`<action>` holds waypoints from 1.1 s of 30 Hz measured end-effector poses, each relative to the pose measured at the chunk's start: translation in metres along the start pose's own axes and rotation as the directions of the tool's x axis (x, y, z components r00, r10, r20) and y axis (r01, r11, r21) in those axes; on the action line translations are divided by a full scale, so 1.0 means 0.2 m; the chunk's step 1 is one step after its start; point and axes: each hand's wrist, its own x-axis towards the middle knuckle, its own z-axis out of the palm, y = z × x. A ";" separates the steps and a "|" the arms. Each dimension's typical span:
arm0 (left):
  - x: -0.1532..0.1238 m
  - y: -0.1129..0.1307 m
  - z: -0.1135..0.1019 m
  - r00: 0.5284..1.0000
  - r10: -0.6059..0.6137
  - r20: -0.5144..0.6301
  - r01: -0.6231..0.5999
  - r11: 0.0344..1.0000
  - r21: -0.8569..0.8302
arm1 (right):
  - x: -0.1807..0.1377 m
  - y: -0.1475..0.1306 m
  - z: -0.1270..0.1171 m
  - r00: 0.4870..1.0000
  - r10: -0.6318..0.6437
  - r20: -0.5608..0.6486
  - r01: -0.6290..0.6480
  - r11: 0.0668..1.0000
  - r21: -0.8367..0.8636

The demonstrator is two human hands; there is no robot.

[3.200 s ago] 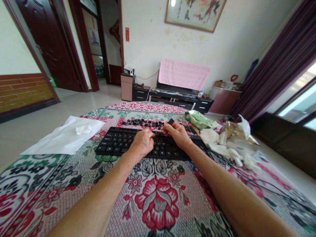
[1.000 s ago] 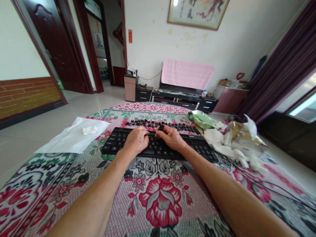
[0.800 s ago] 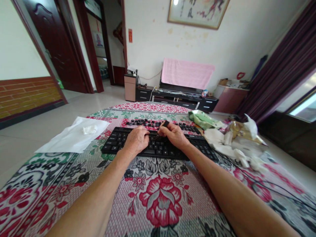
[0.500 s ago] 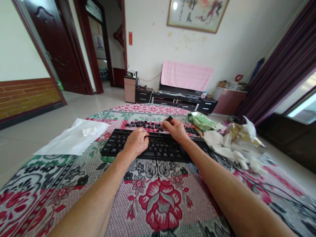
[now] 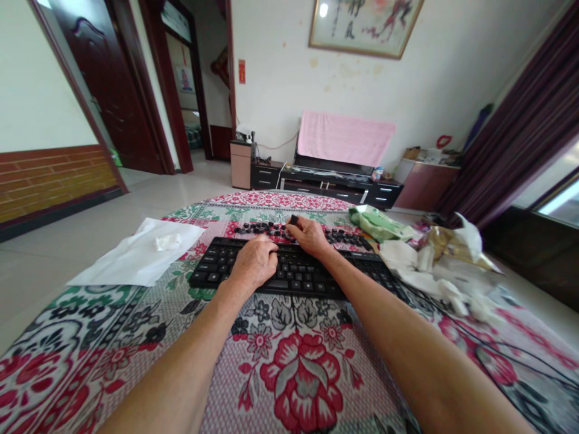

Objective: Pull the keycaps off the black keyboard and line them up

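Observation:
A black keyboard [image 5: 217, 268] lies on a floral cloth [image 5: 289, 374]. Behind it runs a row of loose black keycaps [image 5: 257, 228]. My left hand [image 5: 254, 263] rests on the keyboard's middle with its fingers curled down onto the keys. My right hand [image 5: 309, 234] reaches past the keyboard's far edge to the row. Its fingertips pinch a small black keycap [image 5: 294, 219] just above the other caps.
White paper [image 5: 136, 256] with a crumpled tissue [image 5: 167, 242] lies at left. A green bag [image 5: 377, 222], crumpled white tissues [image 5: 407, 259] and a gold wrapper [image 5: 452, 244] crowd the right. A black cable [image 5: 520, 361] trails across the cloth at right.
My right hand lifted a black keycap off the keyboard and carried it back and left over the row of loose caps. My left hand stayed on the keys.

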 end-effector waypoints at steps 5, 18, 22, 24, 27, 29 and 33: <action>0.00 0.00 0.00 1.000 -0.003 -0.007 0.003 1.000 -0.006 | 0.01 0.01 0.00 1.000 -0.011 -0.004 0.011 1.000 -0.015; 0.00 0.00 0.00 1.000 -0.001 -0.012 0.001 1.000 -0.014 | 0.04 0.07 0.02 0.977 0.209 0.049 -0.214 0.964 0.156; 0.00 0.00 0.00 1.000 -0.003 -0.007 0.003 1.000 -0.012 | 0.04 0.08 0.03 0.982 0.181 0.054 -0.186 0.975 0.119; 0.00 0.00 0.00 1.000 -0.006 -0.002 0.006 1.000 -0.011 | 0.04 0.08 0.03 0.987 0.152 0.048 -0.156 0.983 0.101; 0.00 0.00 0.00 1.000 -0.008 0.000 0.008 1.000 -0.010 | 0.04 0.07 0.02 0.992 0.116 0.039 -0.119 0.990 0.081; 0.00 0.00 0.00 1.000 -0.005 -0.003 0.005 1.000 -0.008 | 0.03 0.06 0.02 0.994 0.098 0.048 -0.102 0.992 0.070; 0.00 0.00 0.00 1.000 -0.005 -0.005 0.005 1.000 -0.002 | 0.03 0.04 0.01 0.992 0.090 0.083 -0.096 0.993 0.074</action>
